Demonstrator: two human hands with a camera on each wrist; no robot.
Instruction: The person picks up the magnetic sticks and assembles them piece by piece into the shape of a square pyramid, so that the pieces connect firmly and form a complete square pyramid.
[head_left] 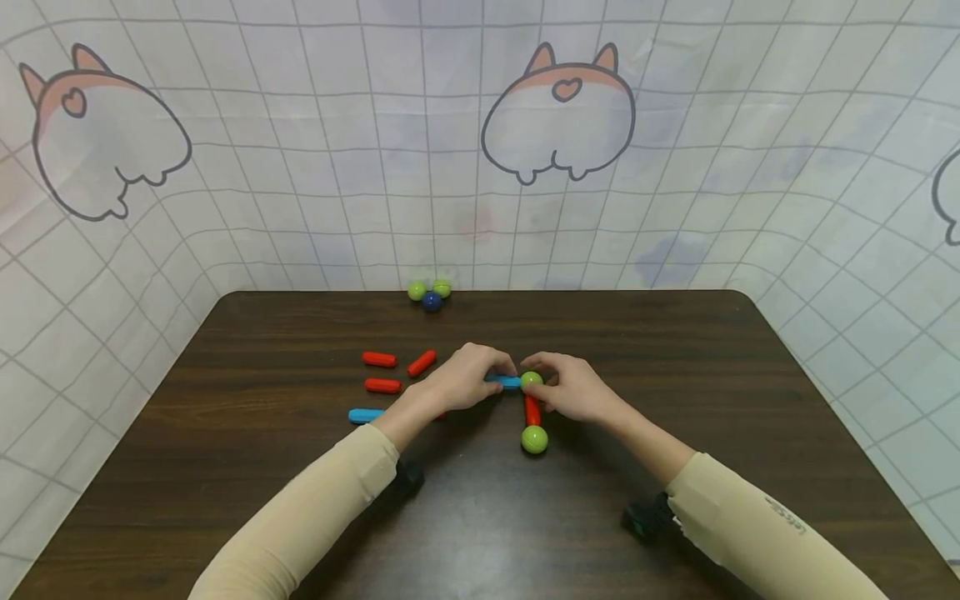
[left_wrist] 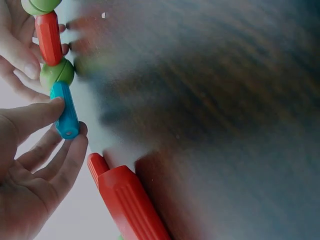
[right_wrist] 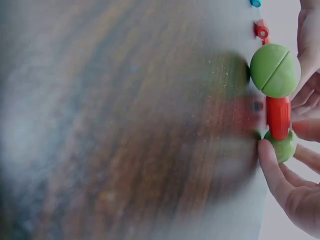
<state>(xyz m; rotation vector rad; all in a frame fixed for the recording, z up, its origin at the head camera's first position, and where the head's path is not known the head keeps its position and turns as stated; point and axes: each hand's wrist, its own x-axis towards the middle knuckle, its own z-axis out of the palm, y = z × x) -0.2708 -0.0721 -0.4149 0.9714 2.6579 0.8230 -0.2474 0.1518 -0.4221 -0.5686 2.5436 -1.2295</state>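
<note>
A blue rod point(head_left: 510, 383) lies end-on against a green ball point(head_left: 531, 378) near the middle of the bench point(head_left: 675, 350), pinched between the thumb and fingers of a person's left hand point(head_left: 468, 377), while the fingers of the right hand point(head_left: 573, 387) close around the ball from the other side. From where I stand, the opposed grips look meant to keep rod and ball in line and the ball from rolling; whether the rod is fully seated, I cannot tell. A red rod point(head_left: 532, 411) runs from the held ball toward the person, ending in a nearer green ball point(head_left: 534, 440), so that the blue and red rods form a corner. To the left, three red rods point(head_left: 382, 386) lie loose beside another blue rod point(head_left: 365, 416), one more red piece point(head_left: 440, 415) showing past the left forearm, apparently spread within easy reach. Two spare green balls point(head_left: 417, 291) and a navy ball point(head_left: 431, 302) cluster at the far edge, seemingly parked out of the way. The bench top is dark, wood-grained and glossy enough to catch light. Behind it and along both sides hangs a rippled white sheet point(head_left: 420, 150), gridded and printed with cartoon animal rears.
</note>
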